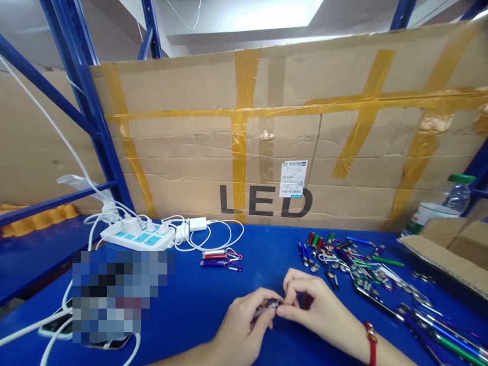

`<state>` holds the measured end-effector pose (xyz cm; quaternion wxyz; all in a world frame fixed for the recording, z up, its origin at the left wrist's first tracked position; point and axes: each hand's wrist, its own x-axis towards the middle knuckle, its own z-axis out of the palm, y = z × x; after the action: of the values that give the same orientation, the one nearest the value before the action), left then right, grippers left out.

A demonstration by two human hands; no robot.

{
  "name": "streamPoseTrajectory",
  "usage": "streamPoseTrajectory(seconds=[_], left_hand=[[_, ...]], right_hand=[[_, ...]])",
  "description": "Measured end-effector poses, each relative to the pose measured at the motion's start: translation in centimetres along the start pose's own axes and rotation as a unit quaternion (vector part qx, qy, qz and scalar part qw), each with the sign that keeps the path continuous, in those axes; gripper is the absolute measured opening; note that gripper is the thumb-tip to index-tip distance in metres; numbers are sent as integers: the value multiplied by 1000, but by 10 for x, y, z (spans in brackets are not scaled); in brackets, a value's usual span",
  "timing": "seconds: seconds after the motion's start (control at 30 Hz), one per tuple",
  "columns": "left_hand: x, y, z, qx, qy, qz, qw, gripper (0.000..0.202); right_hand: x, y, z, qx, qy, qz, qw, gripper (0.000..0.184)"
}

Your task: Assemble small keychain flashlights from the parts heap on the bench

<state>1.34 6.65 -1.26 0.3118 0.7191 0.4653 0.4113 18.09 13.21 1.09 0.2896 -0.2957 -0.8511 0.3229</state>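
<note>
My left hand [246, 325] is closed around a small metal flashlight part [271, 304], held low over the blue table; most of it is hidden by the fingers. At the tube's right end, the thumb and fingertips of my right hand [310, 300] are pinched together, and whatever sits between them is too small or covered to name. Beyond my hands lie a few finished-looking keychain flashlights [214, 255] in silver, red and purple, with carabiner clips. To the right spreads a loose heap of coloured tubes, clips and small metal parts [343, 259].
A white power strip [139, 236] with plugs and tangled white cables stands at the back left. Phones [57, 325] lie at the left, beside a blurred patch. An open cardboard box [453, 249] and a green-capped bottle [460, 193] are at right. Cardboard [190, 152] walls the back.
</note>
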Motion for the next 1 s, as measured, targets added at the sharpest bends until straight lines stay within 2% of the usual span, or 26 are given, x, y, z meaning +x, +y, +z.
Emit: streamPoseTrajectory(seconds=[0.13,0.3,0.43,0.77,1.0], left_hand=[[3,-3,-1,17,-16,-2,1000,26],[3,-1,-2,60,-32,32,997,26],[1,0,-1,76,-26,43,996,24],[-1,-3,0,64,-12,51,997,24],[-1,-3,-1,61,-19,58,996,25]], right_hand=[[-3,-2,-1,-75,9,-21,997,39],[-6,-3,-1,-191,20,-118,974,34],[-7,-2,-1,-219,36,-162,961,32],[-8,-4,-2,-251,43,-193,948,21],[-9,-6,-2,-265,31,-197,943,26]])
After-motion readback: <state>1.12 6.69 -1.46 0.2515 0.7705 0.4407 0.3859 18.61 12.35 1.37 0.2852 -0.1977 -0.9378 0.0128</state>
